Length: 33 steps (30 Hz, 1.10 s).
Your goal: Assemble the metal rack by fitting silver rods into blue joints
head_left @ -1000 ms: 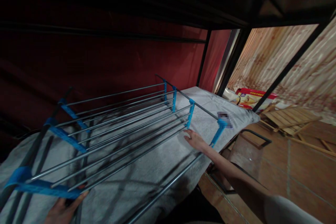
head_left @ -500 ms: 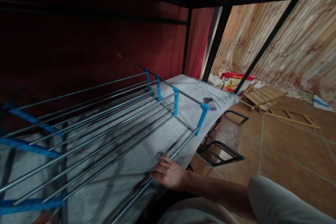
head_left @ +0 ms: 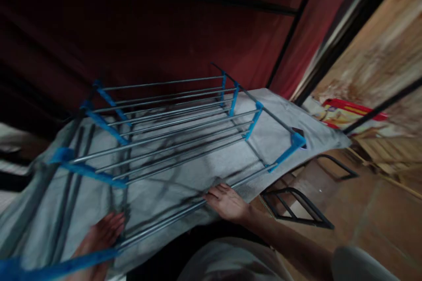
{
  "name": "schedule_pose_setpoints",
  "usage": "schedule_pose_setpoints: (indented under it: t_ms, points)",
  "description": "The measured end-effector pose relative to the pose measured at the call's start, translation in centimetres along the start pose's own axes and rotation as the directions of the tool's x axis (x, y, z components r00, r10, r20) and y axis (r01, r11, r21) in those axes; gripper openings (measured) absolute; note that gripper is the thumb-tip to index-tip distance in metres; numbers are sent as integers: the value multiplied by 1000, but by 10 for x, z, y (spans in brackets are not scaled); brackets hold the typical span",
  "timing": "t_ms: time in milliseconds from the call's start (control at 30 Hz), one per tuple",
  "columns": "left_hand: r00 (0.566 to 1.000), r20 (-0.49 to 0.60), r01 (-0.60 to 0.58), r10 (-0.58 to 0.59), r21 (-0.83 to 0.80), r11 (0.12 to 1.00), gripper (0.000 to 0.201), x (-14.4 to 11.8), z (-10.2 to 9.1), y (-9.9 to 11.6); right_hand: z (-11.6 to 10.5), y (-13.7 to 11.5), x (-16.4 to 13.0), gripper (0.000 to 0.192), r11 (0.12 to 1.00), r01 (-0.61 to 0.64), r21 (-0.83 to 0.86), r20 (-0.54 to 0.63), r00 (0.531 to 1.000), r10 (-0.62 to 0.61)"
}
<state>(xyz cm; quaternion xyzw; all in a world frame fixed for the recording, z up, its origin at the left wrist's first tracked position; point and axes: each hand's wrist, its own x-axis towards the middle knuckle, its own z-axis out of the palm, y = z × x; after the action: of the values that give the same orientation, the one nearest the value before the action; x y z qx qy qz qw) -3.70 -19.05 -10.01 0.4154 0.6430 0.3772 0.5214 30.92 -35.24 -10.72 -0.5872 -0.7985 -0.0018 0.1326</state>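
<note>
A clothes drying rack (head_left: pixel 184 131) of grey metal rods with blue plastic brackets spans the grey-covered bed in front of me. My right hand (head_left: pixel 227 201) is closed over its nearest rod, fingers curled onto the far side. At the lower left, my left hand (head_left: pixel 107 229) reaches past the near blue bracket (head_left: pixel 75 261), which hides part of the wrist. Its fingers are extended close together, slightly blurred, beside the rack's left end; I cannot tell whether they touch the tube there.
A phone (head_left: pixel 299 133) lies on the grey bed cover (head_left: pixel 290 109) behind the right bracket. Black frame bars surround the bed. On the floor are a black metal frame (head_left: pixel 296 206), slatted wood (head_left: pixel 389 151) and a red and yellow box (head_left: pixel 351 112).
The view has swung left, so the rack shows farther right and its left end is visible. My left hand has come into fuller view. My right hand stays on the near rod.
</note>
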Motion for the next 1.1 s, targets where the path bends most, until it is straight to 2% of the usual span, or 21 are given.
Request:
schedule_pose_setpoints:
  t_ms: [33, 100, 200, 367, 500, 800, 1100]
  points:
    - [999, -27, 20, -22, -80, 997, 53, -5, -2, -4, -1, -2, 0, 25, 1000, 11, 17, -7, 1000, -11]
    - [999, -14, 43, -52, -354, 934, 47, -14, -4, -10, -2, -5, 2, 28, 999, 24, 44, 0, 1000, -24]
    - [1000, -14, -8, 2, -476, 880, 50, -21, 0, -14, -2, -12, 11, 33, 996, 60, 61, 46, 997, -63]
    - [992, -29, -121, 122, -479, 869, 68, -26, 8, -24, -2, -20, 21, 32, 992, 111, 53, 68, 991, -114]
    - [984, -31, -168, 173, -455, 874, 72, -30, 11, -28, -2, -19, 20, 31, 991, 118, 59, 68, 990, -121]
    - [984, -109, -177, 143, -456, 872, 69, -28, 15, -31, -10, -19, 18, 29, 986, 113, 123, 1, 993, -114]
    - [983, -90, -183, 159, -481, 857, 66, -27, 14, -32, -14, -18, 17, 31, 983, 140, 121, -42, 990, -136]
